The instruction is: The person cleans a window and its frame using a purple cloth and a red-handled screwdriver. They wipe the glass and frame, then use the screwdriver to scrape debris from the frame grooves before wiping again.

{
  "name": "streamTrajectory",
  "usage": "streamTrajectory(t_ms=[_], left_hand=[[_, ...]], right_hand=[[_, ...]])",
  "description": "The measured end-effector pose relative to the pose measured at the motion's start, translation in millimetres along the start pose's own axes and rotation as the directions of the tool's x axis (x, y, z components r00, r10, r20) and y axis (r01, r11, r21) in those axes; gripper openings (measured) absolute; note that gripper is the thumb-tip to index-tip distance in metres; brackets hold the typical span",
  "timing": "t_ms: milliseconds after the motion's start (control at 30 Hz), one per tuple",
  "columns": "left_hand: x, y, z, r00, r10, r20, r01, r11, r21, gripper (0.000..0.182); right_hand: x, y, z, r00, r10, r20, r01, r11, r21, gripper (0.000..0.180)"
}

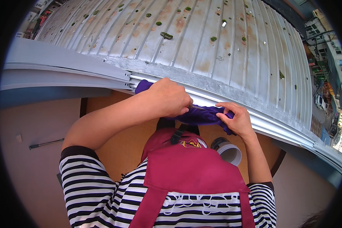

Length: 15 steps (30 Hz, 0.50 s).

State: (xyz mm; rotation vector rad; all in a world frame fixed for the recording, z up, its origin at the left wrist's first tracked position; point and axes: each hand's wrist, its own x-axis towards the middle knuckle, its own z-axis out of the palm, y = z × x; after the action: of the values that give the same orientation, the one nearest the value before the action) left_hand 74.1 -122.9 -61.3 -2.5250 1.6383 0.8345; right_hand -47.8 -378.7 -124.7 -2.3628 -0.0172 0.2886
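Observation:
My left hand is closed around a thin metal tool, whose narrow tip points right over a crumpled purple cloth. The tool's handle is hidden in my fist. The cloth lies along the inner side of a white metal sliding-window track, and one end of it shows behind my left wrist. My right hand holds the cloth's right part between thumb and fingers, and a loose corner hangs below.
Beyond the track lies a rusty ribbed metal roof with moss clumps. Sliding window frames are stacked at the left. Below stands a white plastic bucket on a brown surface. A thin rod lies at the lower left. Far right is a street.

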Motion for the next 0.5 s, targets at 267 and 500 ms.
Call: streamTrajectory(t_ms=[267,500], left_hand=[[51,-9,-31,0.984,0.041,0.175,-0.008,0.982,-0.190,0.021],[-18,-33,-38,0.936,-0.250,0.248,0.264,0.964,-0.021,0.020]], right_hand=[[23,3,27,0.962,-0.273,0.031,0.273,0.962,-0.002,0.020],[69,-53,96,0.869,-0.490,-0.073,0.494,0.867,0.063,0.020]])
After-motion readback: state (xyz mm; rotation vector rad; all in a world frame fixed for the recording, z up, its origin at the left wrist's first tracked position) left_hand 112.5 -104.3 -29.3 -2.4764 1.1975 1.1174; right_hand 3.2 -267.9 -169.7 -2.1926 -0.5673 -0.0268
